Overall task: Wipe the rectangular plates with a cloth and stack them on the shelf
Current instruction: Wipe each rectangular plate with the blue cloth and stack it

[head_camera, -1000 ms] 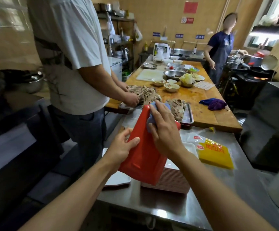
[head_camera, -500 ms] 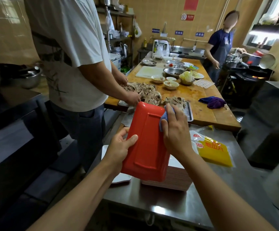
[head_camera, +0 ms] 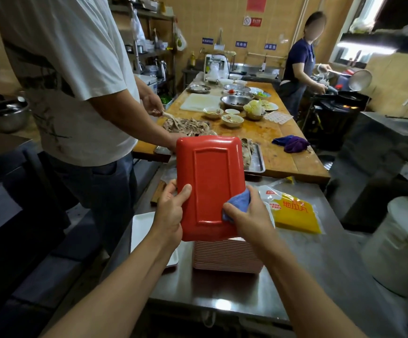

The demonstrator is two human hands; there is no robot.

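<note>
Head view: red rectangular plate [head_camera: 210,186] upright, underside facing me.
Left hand [head_camera: 170,213]: I grip its left edge.
Right hand [head_camera: 249,217]: presses blue cloth [head_camera: 238,203] on right edge.
Below: plate stack [head_camera: 227,256] on steel counter [head_camera: 307,276].

One red plate [head_camera: 210,186], one blue cloth [head_camera: 237,203] and one stack of pink plates [head_camera: 227,257] show, with one white tray [head_camera: 141,228], one yellow packet [head_camera: 294,213], one purple rag [head_camera: 293,143], and two other people.

Red plate [head_camera: 210,181]; blue cloth [head_camera: 237,202]; pale pink plate stack [head_camera: 227,258]; yellow packet [head_camera: 294,213]; purple rag [head_camera: 293,143].
</note>
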